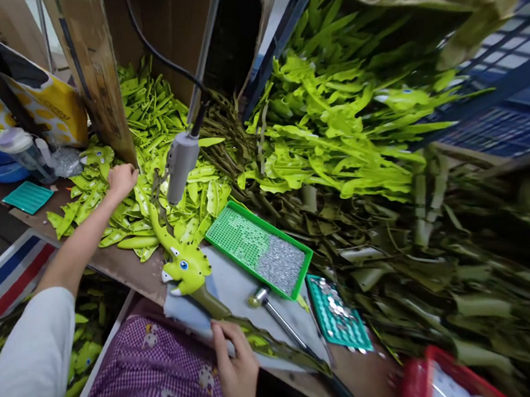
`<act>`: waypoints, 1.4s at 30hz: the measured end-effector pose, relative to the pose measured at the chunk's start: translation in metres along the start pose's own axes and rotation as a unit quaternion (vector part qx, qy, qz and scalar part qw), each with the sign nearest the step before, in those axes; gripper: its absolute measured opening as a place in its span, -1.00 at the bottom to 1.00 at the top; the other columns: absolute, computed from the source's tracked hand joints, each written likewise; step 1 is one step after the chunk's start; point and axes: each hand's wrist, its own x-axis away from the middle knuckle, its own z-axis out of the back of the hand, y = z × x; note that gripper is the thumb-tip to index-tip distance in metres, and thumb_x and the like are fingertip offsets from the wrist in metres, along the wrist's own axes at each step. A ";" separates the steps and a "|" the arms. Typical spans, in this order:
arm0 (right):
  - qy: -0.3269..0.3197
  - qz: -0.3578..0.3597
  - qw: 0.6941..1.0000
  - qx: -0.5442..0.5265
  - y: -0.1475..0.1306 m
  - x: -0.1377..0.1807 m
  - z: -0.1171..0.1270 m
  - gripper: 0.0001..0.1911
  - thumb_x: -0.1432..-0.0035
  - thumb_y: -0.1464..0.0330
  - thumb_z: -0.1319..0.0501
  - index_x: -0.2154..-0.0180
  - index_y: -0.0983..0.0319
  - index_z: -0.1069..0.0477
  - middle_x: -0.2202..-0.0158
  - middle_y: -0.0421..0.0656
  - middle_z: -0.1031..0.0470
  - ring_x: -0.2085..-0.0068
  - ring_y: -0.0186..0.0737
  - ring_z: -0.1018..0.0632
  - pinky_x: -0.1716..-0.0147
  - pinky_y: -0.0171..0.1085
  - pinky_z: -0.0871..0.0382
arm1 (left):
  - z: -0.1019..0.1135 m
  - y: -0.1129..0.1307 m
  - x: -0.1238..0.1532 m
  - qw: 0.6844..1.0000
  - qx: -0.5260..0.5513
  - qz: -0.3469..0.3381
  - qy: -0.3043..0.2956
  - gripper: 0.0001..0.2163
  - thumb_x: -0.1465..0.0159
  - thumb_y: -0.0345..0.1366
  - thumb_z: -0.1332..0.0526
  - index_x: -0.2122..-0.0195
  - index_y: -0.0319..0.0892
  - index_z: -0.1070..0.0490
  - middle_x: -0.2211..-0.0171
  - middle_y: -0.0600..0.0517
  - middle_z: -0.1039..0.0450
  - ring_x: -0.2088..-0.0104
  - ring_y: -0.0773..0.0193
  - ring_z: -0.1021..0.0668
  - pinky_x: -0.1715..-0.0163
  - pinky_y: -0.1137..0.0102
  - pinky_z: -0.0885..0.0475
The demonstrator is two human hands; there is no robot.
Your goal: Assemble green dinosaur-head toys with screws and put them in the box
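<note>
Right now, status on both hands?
Left hand reaching into green leaf pieces. Right hand pressing dinosaur toy part on cloth. Hanging tool between them.

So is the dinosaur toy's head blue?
No, the dinosaur toy's head is yellow-green with a blue eye, lying on the grey cloth near the right hand.

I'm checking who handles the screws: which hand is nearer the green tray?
The right hand. It rests on the dinosaur toy at the table's near edge, just below the green tray. The left hand is farther off to the tray's left, in the leaf pile.
</note>
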 end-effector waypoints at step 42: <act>-0.052 0.053 0.996 0.042 0.016 0.009 -0.003 -0.88 -0.23 0.42 -0.15 0.28 0.21 -0.47 0.35 -0.14 -0.55 0.31 -0.30 -0.59 0.26 -0.37 -0.48 | -0.007 0.030 0.025 0.986 0.068 -0.151 0.033 -0.84 -0.21 -0.24 -0.15 0.30 -0.11 -0.52 0.02 -0.10 -0.43 -0.11 -0.01 -0.35 -0.13 0.04 -0.11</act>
